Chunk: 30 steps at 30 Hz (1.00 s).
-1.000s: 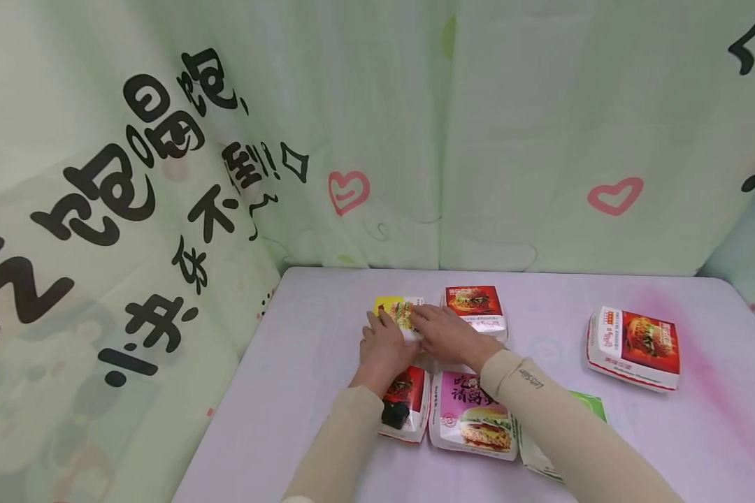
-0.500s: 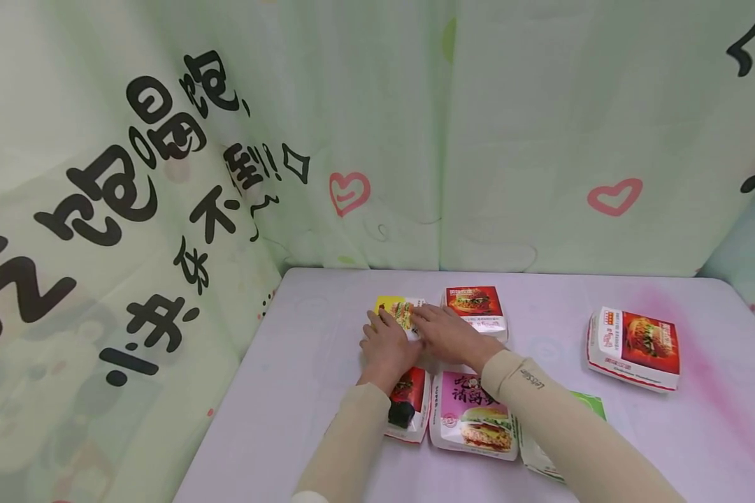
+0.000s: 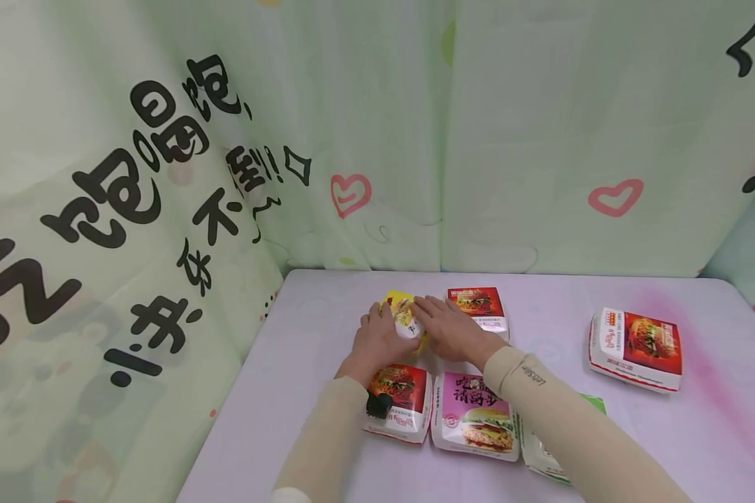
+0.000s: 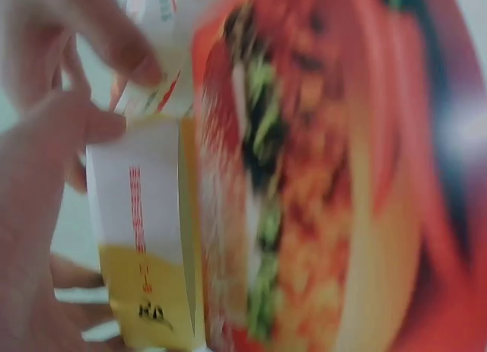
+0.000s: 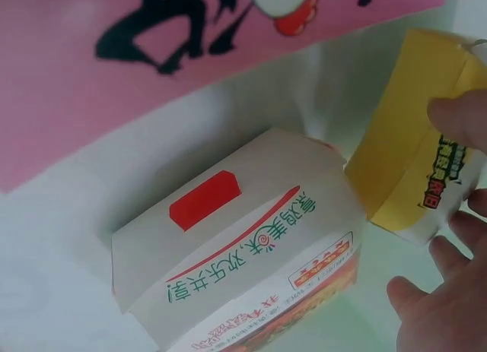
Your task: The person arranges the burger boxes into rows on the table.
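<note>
A yellow-and-white burger box (image 3: 404, 314) is held between both hands at the back left of the table, tilted rather than flat. My left hand (image 3: 377, 339) grips its left side, thumb toward the near edge. On the opposite side, my right hand (image 3: 449, 328) holds the box with fingers reaching over its edge. The left wrist view shows the box's white and yellow side (image 4: 141, 215); in the right wrist view a thumb presses its yellow end (image 5: 399, 131). Right beside it stands a red-and-white burger box (image 3: 478, 304), partly behind my right hand.
Nearer me lie another red-and-white box (image 3: 409, 398), a purple burger box (image 3: 475, 416) and a green-and-white packet (image 3: 541, 457), partly under my right sleeve. A further red-and-white box (image 3: 644, 349) sits far right. A printed curtain (image 3: 509, 140) hangs behind the table (image 3: 314, 349).
The yellow-and-white box has turned and tilted between the hands. My left hand has shifted a little left and wrapped its side, uncovering more of the near red-and-white box.
</note>
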Each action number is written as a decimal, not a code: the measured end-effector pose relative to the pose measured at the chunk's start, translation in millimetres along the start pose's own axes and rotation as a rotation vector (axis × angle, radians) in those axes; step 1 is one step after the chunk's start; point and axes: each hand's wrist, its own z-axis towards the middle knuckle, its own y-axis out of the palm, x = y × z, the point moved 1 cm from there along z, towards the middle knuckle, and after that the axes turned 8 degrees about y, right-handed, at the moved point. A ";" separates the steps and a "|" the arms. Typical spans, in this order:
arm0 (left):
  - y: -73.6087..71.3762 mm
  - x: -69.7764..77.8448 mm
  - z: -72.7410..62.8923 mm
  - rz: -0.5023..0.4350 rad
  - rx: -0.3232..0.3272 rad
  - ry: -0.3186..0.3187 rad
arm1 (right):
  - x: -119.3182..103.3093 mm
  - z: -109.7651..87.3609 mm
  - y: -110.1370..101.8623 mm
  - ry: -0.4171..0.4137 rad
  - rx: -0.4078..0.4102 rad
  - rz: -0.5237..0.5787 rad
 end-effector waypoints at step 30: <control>-29.6 -19.7 -10.8 -0.004 -0.186 0.419 | 15.7 2.9 -8.1 -0.060 -0.093 0.084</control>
